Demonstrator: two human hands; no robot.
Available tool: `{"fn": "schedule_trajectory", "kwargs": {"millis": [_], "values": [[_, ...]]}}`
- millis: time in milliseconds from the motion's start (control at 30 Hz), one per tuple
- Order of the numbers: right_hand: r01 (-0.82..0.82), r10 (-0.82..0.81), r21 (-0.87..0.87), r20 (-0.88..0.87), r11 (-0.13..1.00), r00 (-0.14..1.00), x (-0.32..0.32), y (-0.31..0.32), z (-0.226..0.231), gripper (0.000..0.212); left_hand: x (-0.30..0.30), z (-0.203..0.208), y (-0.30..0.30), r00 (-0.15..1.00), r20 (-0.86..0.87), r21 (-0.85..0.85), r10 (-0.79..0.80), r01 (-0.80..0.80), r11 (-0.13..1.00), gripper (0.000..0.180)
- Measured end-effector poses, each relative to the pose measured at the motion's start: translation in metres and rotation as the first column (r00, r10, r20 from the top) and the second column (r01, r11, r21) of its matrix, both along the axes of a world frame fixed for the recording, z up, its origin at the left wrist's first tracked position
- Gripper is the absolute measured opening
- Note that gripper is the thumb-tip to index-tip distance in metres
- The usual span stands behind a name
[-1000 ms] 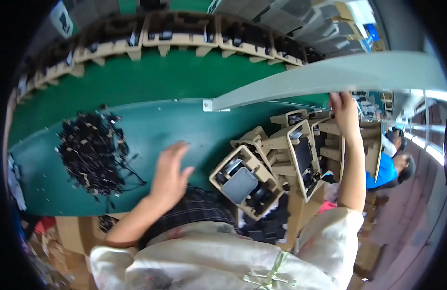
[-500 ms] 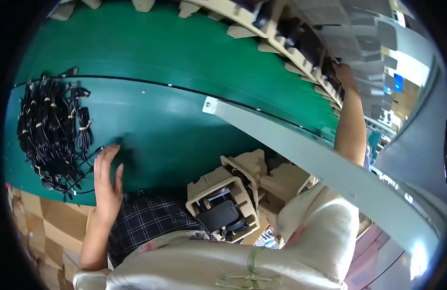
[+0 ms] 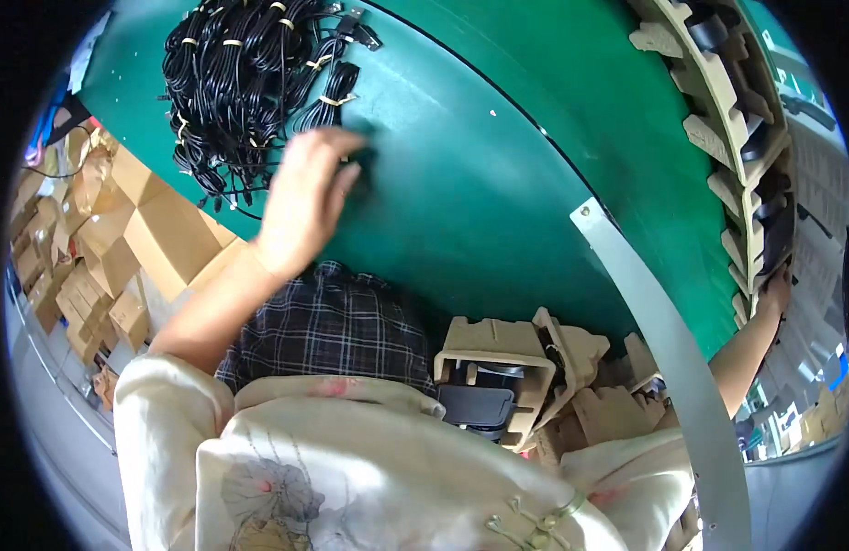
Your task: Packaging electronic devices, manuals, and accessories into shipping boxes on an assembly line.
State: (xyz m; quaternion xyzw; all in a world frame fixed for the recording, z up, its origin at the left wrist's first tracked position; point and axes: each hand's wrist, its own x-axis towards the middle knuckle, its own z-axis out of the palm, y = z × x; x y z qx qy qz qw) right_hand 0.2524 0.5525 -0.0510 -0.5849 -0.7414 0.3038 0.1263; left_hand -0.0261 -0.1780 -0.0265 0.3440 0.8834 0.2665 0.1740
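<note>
Bundles of black cables (image 3: 245, 92), bound with pale ties, are heaped on the green table at the upper left. My left hand (image 3: 305, 193) is over the near right side of the heap, beside a single tied cable bundle (image 3: 325, 103). Its fingers are bent a little, with the thumb apart, and nothing shows between them. At the far right, my right hand (image 3: 775, 292) is at a row of brown moulded pulp trays (image 3: 748, 188) that carry black devices. The fingers of that hand are small and partly hidden against a tray, so its grip is unclear.
A grey metal bar (image 3: 668, 340) crosses between my body and my right forearm. Close to my lap stand more pulp trays (image 3: 493, 342), one holding a black device (image 3: 477, 404). Cardboard boxes (image 3: 172, 234) lie on the floor to the left.
The view has swung, so the cable heap and table appear farther right and higher. My left hand has come closer to the tied bundles. My right hand remains at the tray row.
</note>
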Motion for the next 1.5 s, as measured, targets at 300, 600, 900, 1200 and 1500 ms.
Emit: {"fn": "schedule_trajectory", "kwargs": {"millis": [300,600,900,1200,1500], "values": [[-0.467,0.098,0.107,0.914,0.878,0.394,-0.030,0.009,0.025,0.056,-0.036,-0.005,0.002,0.937,-0.309,-0.474,-0.163,-0.003,0.881,0.033],[-0.618,0.509,0.437,0.351,0.654,0.786,-0.157,-0.192,0.129,0.038,-0.059,0.070,0.114,0.930,-0.171,0.191,-0.324,0.354,0.916,0.026],[-0.731,0.678,-0.248,-0.274,0.636,0.683,-0.197,-0.322,0.140,0.036,-0.039,0.074,0.240,0.698,0.535,0.638,-0.477,0.037,0.769,0.026],[-0.591,0.610,0.167,-0.323,0.790,0.724,-0.201,-0.328,0.153,0.024,-0.005,0.047,0.262,0.717,0.487,0.560,-0.499,0.182,0.808,0.022],[-0.668,0.764,-0.515,-0.038,0.537,0.644,-0.167,-0.315,0.176,0.030,0.007,0.054,0.274,0.816,0.282,0.471,-0.505,0.341,0.814,0.025]]}}
